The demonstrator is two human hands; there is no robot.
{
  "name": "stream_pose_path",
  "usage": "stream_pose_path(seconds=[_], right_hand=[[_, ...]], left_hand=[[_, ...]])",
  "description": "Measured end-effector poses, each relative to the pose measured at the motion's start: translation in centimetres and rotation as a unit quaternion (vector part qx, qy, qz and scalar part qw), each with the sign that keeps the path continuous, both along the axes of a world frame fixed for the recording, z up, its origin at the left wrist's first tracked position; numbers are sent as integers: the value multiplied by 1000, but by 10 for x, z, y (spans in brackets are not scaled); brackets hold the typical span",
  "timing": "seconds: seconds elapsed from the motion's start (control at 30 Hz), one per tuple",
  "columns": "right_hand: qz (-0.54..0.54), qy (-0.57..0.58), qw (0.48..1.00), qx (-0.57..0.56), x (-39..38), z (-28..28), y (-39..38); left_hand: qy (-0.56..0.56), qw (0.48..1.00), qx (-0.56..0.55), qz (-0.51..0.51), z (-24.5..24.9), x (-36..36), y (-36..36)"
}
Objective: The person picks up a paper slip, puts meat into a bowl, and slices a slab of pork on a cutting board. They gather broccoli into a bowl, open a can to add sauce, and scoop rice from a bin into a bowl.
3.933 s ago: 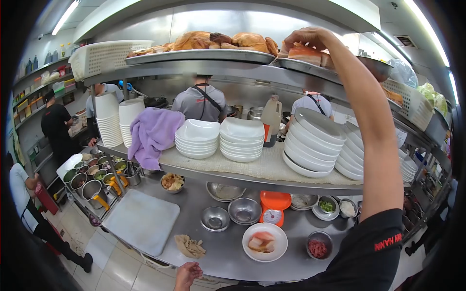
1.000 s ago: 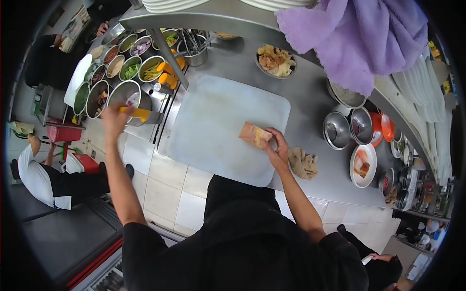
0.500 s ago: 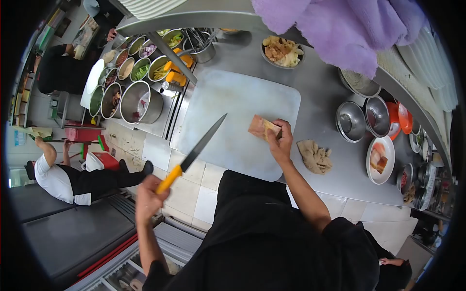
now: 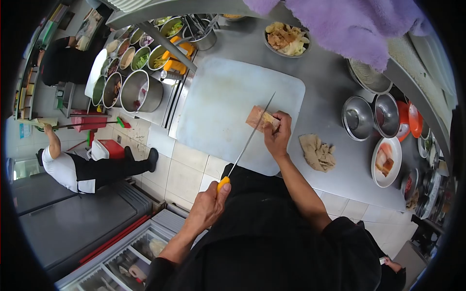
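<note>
My left hand [image 4: 208, 208] is closed round the yellow handle of a long kitchen knife [image 4: 244, 151]. The blade points up and to the right, and its outer part crosses over a block of pork belly [image 4: 254, 116] in this view. Thumb and fingers of my right hand [image 4: 278, 137] grip the block's right end. Beneath lies a large white cutting board [image 4: 218, 99], with the pork near its right side. A crumpled beige cloth [image 4: 317, 153] rests on the steel counter beside my right forearm.
A white dish [image 4: 387, 162] with meat and several metal bowls [image 4: 358, 118] stand at the right. Behind the board is a bowl of cooked food [image 4: 287, 39]. Steel containers [image 4: 141, 91] fill the left. A purple towel [image 4: 349, 29] hangs overhead. A person [image 4: 73, 167] stands at far left.
My left hand has brought the knife to the right, and its blade now overlaps the pork. My right hand still holds the pork. The view has shifted slightly.
</note>
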State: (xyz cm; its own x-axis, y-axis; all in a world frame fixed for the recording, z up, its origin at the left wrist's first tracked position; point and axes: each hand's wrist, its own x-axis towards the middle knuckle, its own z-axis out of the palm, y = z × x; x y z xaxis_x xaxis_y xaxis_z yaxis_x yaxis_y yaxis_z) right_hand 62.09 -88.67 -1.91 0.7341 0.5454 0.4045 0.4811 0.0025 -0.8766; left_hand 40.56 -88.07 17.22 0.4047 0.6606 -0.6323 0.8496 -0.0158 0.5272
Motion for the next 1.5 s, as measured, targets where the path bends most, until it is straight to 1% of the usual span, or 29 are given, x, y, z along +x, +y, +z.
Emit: stream_pose_path(seconds=[0.03, 0.13, 0.57, 0.63, 0.73, 0.93, 1.0, 1.03, 1.2, 1.27, 1.33, 1.37, 1.5], right_hand=[[2, 3, 1000, 0, 0, -1, 0], [-1, 6, 1000, 3, 0, 1, 1], [3, 5, 1000, 3, 2, 1, 1], [3, 5, 1000, 4, 2, 1, 0], [8, 11, 1000, -5, 3, 2, 1], [4, 22, 1000, -6, 4, 4, 1], [-12, 74, 997, -14, 1, 5, 1], [-9, 71, 997, -12, 1, 4, 1], [-20, 24, 999, -13, 2, 3, 3], [-16, 37, 999, -16, 1, 4, 3], [-11, 51, 998, -19, 2, 4, 2], [-12, 40, 999, -20, 3, 3, 2], [-22, 18, 999, -24, 1, 1, 3]], left_hand=[[16, 1000, 3, -18, 3, 3, -1], [24, 999, 8, -26, 5, 6, -3], [73, 997, 17, -32, 29, 9, -13], [49, 997, 40, -49, 18, 16, -9], [30, 996, 59, -59, -20, 26, 0], [-27, 995, 73, -61, -74, 55, 18], [-39, 994, 86, -56, -90, 68, 21], [-50, 992, 97, -55, -96, 73, 23], [-77, 992, 94, -36, -110, 82, 26], [-78, 991, 101, -33, -117, 80, 27], [-110, 985, 123, -46, -127, 83, 29], [-114, 987, 106, -37, -127, 87, 32], [-88, 991, 93, -29, -119, 81, 29]])
